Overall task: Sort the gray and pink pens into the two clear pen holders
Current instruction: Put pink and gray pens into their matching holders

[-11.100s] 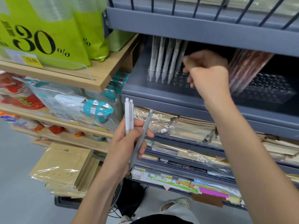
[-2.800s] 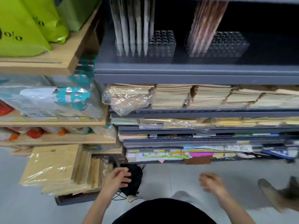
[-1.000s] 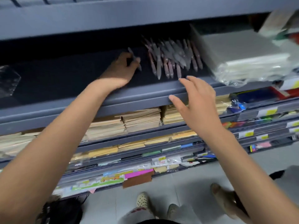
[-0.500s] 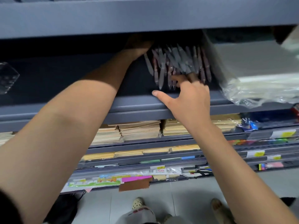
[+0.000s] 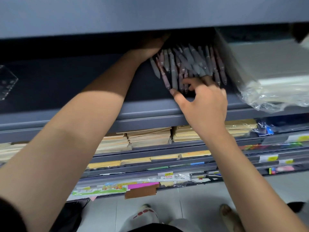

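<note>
A mixed pile of gray and pink pens [image 5: 189, 66] lay fanned out, tips toward the near edge, on a dark gray metal shelf [image 5: 150, 113]. The left hand [image 5: 150, 46] reached to the pile's far left, into shadow under the shelf above (whether its fingers gripped anything could not be told). The right hand [image 5: 203, 99] rested at the pile's near edge, fingers spread and loose, fingertips touching the pens without clasping any. A clear pen holder [image 5: 6, 84] sat far left, well apart. A plastic-wrapped paper stack [image 5: 267, 71] lay just right of the pens.
</note>
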A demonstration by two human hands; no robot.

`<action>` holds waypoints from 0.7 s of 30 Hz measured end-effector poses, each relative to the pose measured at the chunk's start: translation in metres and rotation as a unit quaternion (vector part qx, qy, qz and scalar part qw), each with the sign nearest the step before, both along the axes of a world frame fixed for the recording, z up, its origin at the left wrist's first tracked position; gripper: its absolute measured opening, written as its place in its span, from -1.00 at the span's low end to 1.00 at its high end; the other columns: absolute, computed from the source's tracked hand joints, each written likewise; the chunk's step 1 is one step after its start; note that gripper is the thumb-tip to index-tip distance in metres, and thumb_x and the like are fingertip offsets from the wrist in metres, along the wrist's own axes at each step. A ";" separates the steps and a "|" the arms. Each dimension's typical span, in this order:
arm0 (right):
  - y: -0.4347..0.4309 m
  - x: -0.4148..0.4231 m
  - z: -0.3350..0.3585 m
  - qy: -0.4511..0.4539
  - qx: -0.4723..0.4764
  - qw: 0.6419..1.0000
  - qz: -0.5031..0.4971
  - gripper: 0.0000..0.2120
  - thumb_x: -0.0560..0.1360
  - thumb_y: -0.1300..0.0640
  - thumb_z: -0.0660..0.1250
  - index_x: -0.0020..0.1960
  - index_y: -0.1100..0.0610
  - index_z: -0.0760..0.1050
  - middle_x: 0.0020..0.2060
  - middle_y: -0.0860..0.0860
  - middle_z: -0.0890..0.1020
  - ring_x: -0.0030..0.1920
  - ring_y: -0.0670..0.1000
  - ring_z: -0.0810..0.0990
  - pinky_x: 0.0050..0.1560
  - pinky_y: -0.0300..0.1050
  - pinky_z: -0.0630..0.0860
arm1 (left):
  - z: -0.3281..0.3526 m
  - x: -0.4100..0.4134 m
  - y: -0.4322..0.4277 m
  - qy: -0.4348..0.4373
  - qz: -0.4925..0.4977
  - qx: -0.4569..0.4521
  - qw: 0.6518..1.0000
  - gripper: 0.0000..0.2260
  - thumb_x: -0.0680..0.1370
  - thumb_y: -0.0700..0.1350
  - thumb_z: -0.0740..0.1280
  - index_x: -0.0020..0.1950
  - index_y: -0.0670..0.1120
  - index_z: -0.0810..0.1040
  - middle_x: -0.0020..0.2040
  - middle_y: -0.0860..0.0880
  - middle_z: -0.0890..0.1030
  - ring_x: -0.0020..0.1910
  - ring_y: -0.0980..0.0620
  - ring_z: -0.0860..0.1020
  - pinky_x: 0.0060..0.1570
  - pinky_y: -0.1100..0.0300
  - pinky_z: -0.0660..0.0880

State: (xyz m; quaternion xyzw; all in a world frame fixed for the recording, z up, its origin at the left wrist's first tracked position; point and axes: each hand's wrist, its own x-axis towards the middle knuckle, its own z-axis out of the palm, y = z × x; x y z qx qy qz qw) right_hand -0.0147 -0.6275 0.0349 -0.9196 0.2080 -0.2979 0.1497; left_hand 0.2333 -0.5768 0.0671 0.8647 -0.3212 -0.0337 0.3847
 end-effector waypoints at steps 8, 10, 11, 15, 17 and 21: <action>-0.006 -0.008 0.004 0.031 0.052 0.997 0.047 -0.47 0.39 -0.40 0.29 0.17 -0.07 0.57 0.05 0.00 0.63 0.11 0.12 0.53 0.22 0.04 0.35 | -0.003 0.000 -0.006 -0.004 -0.030 0.006 1.000 -0.74 0.61 -0.01 0.30 0.26 -0.04 0.58 0.15 0.01 0.58 0.19 0.04 0.55 -0.03 0.39 0.35; -0.004 -0.009 0.007 0.040 0.059 0.996 0.050 -0.36 0.33 -0.49 0.27 0.18 -0.07 0.56 0.08 -0.02 0.62 0.14 0.10 0.51 0.25 0.05 0.35 | -0.002 -0.001 -0.005 0.000 -0.025 0.014 1.000 -0.67 0.62 0.04 0.28 0.35 -0.03 0.53 0.29 -0.05 0.57 0.25 0.03 0.52 0.06 0.35 0.35; -0.003 -0.008 0.009 0.044 0.056 0.996 0.048 -0.34 0.32 -0.51 0.26 0.18 -0.06 0.56 0.08 -0.02 0.62 0.14 0.10 0.51 0.24 0.05 0.35 | -0.002 -0.001 -0.005 -0.002 -0.030 0.017 0.999 -0.64 0.63 0.06 0.26 0.40 -0.01 0.49 0.36 -0.05 0.53 0.29 0.03 0.49 0.11 0.34 0.33; -0.004 -0.004 0.010 0.031 0.050 0.997 0.047 -0.50 0.40 -0.39 0.32 0.16 -0.08 0.58 0.06 -0.02 0.63 0.07 0.10 0.56 0.18 0.05 0.37 | 0.000 -0.005 -0.005 -0.008 -0.061 0.032 0.998 -0.62 0.67 0.06 0.15 0.47 0.00 0.42 0.44 -0.04 0.46 0.27 0.13 0.40 0.13 0.35 0.23; -0.005 -0.003 0.010 0.018 0.066 0.996 0.051 -0.57 0.42 -0.32 0.36 0.14 -0.07 0.60 0.04 -0.03 0.64 0.03 0.09 0.58 0.17 0.08 0.43 | 0.000 -0.007 -0.005 -0.003 -0.061 0.024 0.998 -0.66 0.66 0.03 0.18 0.41 -0.01 0.49 0.38 -0.05 0.52 0.24 0.11 0.47 0.12 0.32 0.33; -0.002 0.001 0.009 -0.015 0.095 0.995 0.020 -0.68 0.45 -0.22 0.40 0.05 -0.03 0.63 -0.04 -0.02 0.63 -0.05 0.08 0.58 0.07 0.12 0.50 | -0.005 -0.013 -0.004 0.012 -0.053 -0.012 0.998 -0.85 0.57 0.00 0.29 0.03 0.00 0.63 -0.03 0.01 0.63 -0.23 0.29 0.53 -0.23 0.47 0.46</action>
